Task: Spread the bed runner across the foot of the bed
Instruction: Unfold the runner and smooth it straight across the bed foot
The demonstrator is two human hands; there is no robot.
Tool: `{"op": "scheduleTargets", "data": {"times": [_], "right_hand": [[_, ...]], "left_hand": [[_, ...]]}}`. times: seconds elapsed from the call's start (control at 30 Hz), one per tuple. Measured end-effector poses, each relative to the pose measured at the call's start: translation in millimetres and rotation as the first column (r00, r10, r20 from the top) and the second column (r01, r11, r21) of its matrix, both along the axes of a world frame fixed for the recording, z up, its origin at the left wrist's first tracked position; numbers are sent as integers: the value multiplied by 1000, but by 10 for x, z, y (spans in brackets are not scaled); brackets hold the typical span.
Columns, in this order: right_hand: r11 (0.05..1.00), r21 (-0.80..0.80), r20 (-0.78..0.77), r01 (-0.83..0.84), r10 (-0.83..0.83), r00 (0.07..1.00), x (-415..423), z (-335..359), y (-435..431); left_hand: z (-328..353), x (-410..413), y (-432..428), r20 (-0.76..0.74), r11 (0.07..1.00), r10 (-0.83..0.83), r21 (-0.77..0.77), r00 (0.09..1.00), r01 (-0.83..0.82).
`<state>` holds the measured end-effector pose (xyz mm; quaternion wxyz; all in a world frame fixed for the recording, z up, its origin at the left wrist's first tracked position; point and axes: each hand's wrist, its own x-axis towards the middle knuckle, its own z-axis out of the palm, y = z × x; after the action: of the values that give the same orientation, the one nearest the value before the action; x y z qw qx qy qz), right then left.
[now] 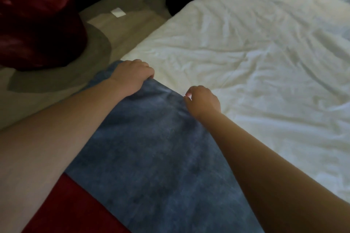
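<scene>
Gripping bed runner (pixel 155 147) edge, left hand (pixel 132 75) curled, right hand (pixel 202 100) pinching it, white bed (pixel 246 53) beneath

Blue bed runner (pixel 161 147), white duvet (pixel 255 53)

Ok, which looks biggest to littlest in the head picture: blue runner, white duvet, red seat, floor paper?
1. white duvet
2. blue runner
3. red seat
4. floor paper
Nearness enlarges the runner.

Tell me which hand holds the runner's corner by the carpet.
The left hand, gripping the blue runner at its outer corner; the right hand pinches it further in, against the white duvet.
</scene>
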<state>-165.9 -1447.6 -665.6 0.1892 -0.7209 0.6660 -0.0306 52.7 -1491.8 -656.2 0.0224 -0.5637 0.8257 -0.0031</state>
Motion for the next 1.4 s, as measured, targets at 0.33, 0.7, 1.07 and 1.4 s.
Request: {"op": "scheduleTargets", "data": {"times": [0.33,0.7,1.07,1.4], "right_hand": [[993,0,85,116,-116,990,1028,-328,-306],[978,-30,87,206,-203,975,1761,-543,-1005],[981,80,-47,177,-173,984,1847,-495,-1333],[979,22,-102,204,-201,974,1906,-515,-1305]], "left_hand": [[-492,1213,-377,-134,996,45,80,990,-35],[-673,1664,-1106,-294,963,12,261,956,68],[-764,1513,-1443,-160,988,-52,137,986,74],[-645,1372,-1324,-35,997,-29,70,999,32]]}}
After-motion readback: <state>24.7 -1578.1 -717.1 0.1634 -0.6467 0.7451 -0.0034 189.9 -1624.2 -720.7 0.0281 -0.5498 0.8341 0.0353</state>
